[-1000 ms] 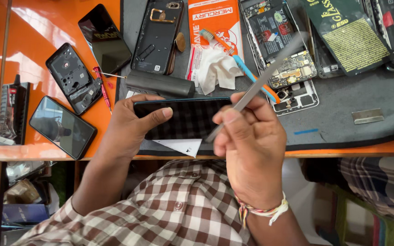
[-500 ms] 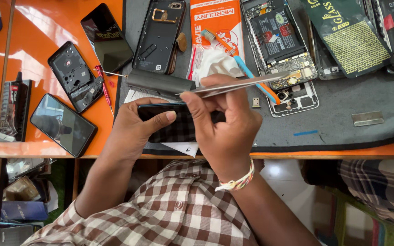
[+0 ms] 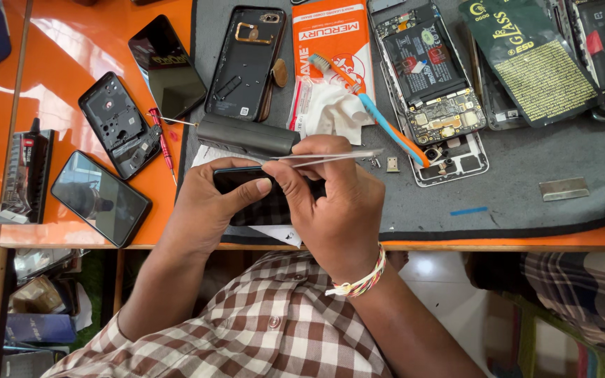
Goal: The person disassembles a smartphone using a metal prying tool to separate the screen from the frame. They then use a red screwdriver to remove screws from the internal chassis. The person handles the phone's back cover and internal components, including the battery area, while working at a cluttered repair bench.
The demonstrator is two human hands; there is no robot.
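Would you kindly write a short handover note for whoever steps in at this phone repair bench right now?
Left hand: grips the black phone by its left end, thumb across the screen, over the grey mat.
Right hand: pinches metal tweezers lying flat above the phone, tips pointing right; fingers also rest on the phone.
Nearby: grey case just behind the phone, opened phone with bare circuit board, blue toothbrush, red screwdriver.
Done: other phones lie opened.
Left: the held phone looks closed; whether the tweezers carry a part cannot be told.
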